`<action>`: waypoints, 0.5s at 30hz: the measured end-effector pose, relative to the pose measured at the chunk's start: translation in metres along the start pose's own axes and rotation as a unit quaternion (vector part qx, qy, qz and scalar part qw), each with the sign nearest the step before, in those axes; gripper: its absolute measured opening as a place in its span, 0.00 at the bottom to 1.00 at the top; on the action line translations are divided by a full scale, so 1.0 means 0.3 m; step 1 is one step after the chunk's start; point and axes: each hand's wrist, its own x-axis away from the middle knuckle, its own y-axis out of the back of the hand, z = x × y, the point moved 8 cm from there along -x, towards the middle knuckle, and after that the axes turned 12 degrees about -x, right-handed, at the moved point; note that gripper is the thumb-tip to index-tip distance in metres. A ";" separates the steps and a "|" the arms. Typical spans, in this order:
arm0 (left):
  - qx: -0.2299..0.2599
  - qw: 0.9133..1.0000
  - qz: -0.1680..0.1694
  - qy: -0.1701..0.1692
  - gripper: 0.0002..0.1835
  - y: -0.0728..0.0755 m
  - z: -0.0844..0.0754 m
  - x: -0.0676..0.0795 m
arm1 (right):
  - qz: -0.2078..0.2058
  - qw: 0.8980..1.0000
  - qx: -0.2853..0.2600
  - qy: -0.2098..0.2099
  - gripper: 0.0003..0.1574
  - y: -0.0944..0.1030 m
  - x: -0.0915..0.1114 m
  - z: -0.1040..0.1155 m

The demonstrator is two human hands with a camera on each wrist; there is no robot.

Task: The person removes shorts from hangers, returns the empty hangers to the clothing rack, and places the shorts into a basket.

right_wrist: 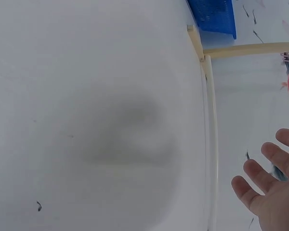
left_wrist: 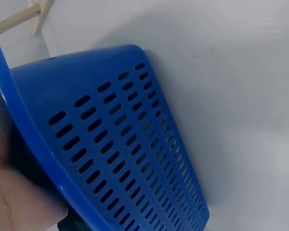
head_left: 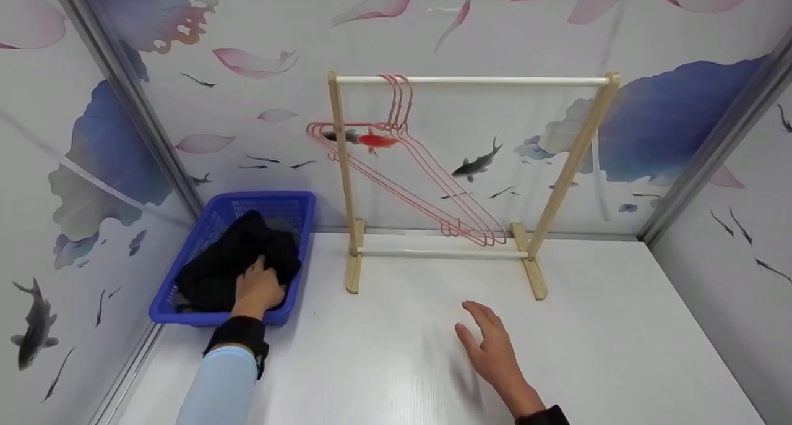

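Observation:
Inside the blue basket (head_left: 162, 317) at the left lies a heap of black cloth (head_left: 213, 270), probably clothing. My left hand (head_left: 257, 289) reaches over the near rim and touches the cloth, near the basket's right side. Its fingertips are partly hidden, so a grip on the cloth cannot be made out. In the left wrist view the basket's slotted side (left_wrist: 111, 130) hides part of the hand (left_wrist: 14, 197). My right hand (head_left: 492, 347) is held above the white table, fingers extended and apart, holding nothing. The right wrist view also shows this hand (right_wrist: 279, 197) with spread fingers.
A small rack with wooden posts (head_left: 572, 165) and a white top rail (head_left: 507, 81) stands at the back of the table (head_left: 383, 351). Several pink hangers (head_left: 433, 165) hang toward its left end. Patterned walls (head_left: 247, 17) enclose the back and both sides.

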 end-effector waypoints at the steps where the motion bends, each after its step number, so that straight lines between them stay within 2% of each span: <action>1: 0.010 1.000 0.001 -0.005 0.31 0.002 0.001 0.002 | 0.000 1.000 0.000 -0.001 0.24 0.005 -0.001 -0.002; 5: 0.074 0.997 0.009 -0.025 0.39 0.015 0.018 0.006 | -0.011 1.000 0.001 0.007 0.24 0.025 -0.007 -0.008; 8: 0.121 0.992 0.001 -0.033 0.43 0.043 0.027 0.009 | -0.023 1.000 0.001 0.015 0.25 0.040 -0.015 -0.010; 11: 0.143 0.989 -0.027 -0.033 0.45 0.083 0.026 0.021 | -0.028 0.999 0.003 0.022 0.25 0.054 -0.026 -0.008; 15: 0.128 0.987 -0.087 -0.030 0.48 0.149 0.003 0.048 | -0.035 0.999 0.008 0.030 0.25 0.081 -0.044 -0.004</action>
